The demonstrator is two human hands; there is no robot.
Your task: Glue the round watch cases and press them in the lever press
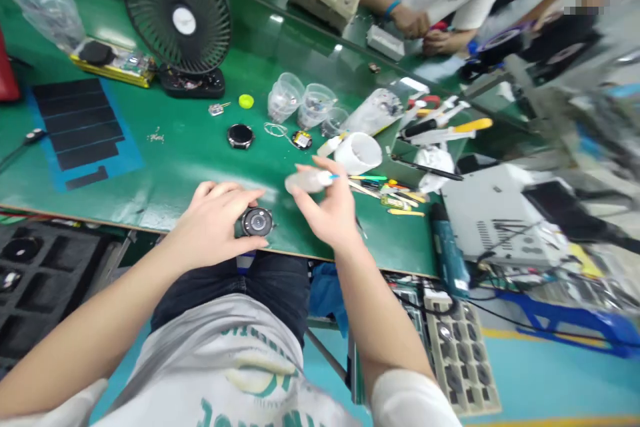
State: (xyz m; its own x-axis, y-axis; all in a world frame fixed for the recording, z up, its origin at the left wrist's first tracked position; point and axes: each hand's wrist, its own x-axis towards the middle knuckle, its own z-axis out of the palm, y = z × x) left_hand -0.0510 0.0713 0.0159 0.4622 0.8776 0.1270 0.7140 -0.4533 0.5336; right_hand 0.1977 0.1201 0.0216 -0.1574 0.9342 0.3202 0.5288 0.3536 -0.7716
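My left hand (220, 221) is curved around a round black watch body (257, 221) near the table's front edge, thumb on the near side and fingers on the far side. The watch's back, with a round sensor in its middle, faces up. In my right hand (333, 203) is a small translucent white bottle (307, 181), tilted on its side, with a blue tip toward the right. Farther back on the green table (200, 160) lies another round watch (241, 136) with a dark face. A small round part with a yellow label (302, 140) sits right of it.
A black fan (176, 20) stands at the back left, near a blue sheet with black strips (80, 127). Plastic cups (286, 97), a white roll (358, 153) and a tool holder (425, 153) stand to the right. A co-worker's hands (425, 30) work across the table.
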